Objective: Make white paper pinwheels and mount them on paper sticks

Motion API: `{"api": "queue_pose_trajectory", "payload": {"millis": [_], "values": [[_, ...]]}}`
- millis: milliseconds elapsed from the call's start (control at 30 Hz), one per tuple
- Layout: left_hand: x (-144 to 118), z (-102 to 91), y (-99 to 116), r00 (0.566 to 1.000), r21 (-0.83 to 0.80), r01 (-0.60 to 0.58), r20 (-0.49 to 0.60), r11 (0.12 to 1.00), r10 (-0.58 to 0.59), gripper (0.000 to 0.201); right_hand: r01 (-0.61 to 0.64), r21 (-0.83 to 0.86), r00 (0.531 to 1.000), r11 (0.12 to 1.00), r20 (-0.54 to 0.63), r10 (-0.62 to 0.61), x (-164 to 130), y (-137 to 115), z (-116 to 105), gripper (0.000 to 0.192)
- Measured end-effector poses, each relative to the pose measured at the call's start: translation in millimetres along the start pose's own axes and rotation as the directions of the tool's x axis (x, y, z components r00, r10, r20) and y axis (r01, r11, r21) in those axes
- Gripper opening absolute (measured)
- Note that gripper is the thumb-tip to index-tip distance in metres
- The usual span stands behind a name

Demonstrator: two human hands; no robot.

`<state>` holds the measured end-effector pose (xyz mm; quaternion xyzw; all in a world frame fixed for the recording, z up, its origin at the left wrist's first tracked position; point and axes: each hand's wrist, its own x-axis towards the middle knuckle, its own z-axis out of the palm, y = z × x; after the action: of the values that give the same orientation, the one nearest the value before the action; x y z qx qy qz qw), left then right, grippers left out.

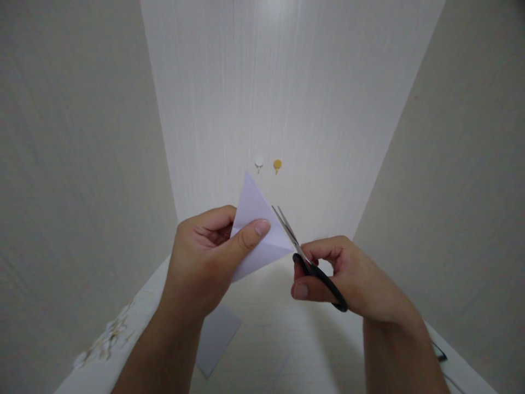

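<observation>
Paper (258,230), white and folded into a pointed triangular shape, sits in the air in front of me, above the near end of the counter (279,339). Its tip points up toward the wall and its lower right corner reaches the scissors (305,257). My left hand (205,257) holds the paper, its fingers (250,232) clamped on it: the thumb presses flat across the front face and the other fingers curl behind the left edge. My right hand (344,273) grips the black handles of the scissors, fingers closed through and around the loops. The metal blades are slightly apart and angle up and left, meeting the paper's right edge just beside my left thumb tip.

Below my left forearm a second white sheet (217,336) lies flat on the pale counter. Some small pale and yellowish bits (109,336) lie at the counter's left edge, and a dark object (439,353) peeks out past my right forearm; I cannot tell what it is. On the white wall panel ahead, a white hook (258,162) and a yellow hook (277,164) sit side by side, just above the paper's tip.
</observation>
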<state>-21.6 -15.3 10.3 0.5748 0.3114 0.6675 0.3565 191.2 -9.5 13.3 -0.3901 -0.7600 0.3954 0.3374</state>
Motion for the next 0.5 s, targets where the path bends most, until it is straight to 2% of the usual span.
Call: {"api": "queue_pose_trajectory", "payload": {"millis": [233, 500], "values": [[-1.3, 1.1, 0.5, 0.999, 0.027, 0.034, -0.011, 0.999, -0.033, 0.024, 0.032, 0.007, 0.999, 0.999, -0.009, -0.032, 1.2, 0.6, 1.8, 0.042], [-1.8, 2.9, 4.6, 0.999, 0.016, 0.048, -0.025, 0.999, -0.047, 0.021, 0.011, 0.026, 1.000, 1.000, -0.018, -0.011, 1.0, -0.6, 3.9, 0.042]]}}
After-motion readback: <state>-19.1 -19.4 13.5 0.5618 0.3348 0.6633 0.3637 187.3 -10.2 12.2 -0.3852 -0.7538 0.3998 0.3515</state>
